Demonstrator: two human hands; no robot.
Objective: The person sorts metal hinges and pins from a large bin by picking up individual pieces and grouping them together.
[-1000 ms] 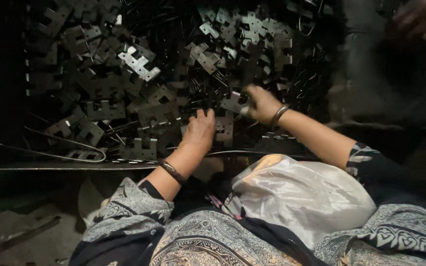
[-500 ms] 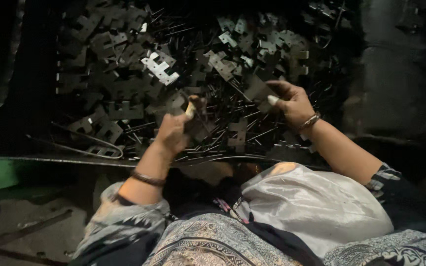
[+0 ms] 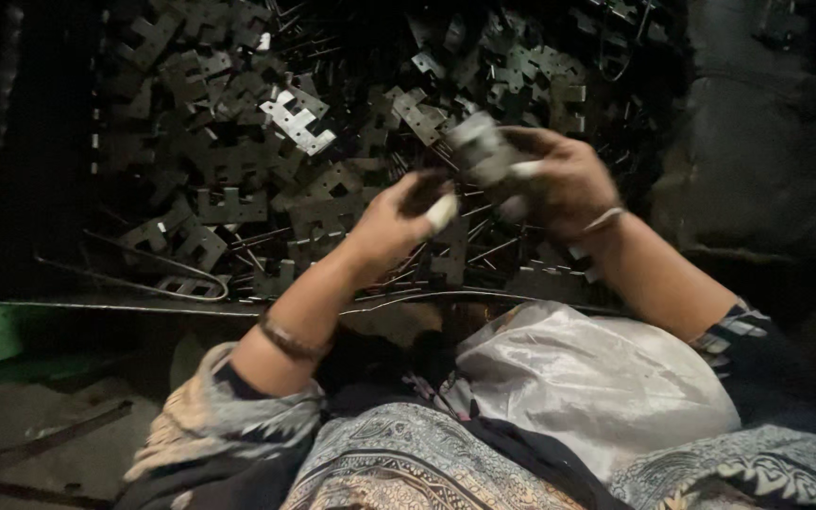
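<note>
The right hand (image 3: 559,179) grips a blurred grey metal plate (image 3: 480,144); the left hand (image 3: 399,219) is half-curled, grasp unclear.

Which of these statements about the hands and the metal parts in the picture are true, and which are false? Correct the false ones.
1. The right hand holds a stack of metal pieces. True.
2. The left hand rests flat on the pile. False: it is raised above the pile of flat notched parts.
3. Both wrists are bare. False: each wears a bangle.
4. A pale cloth bundle lies in the lap. True.
</note>
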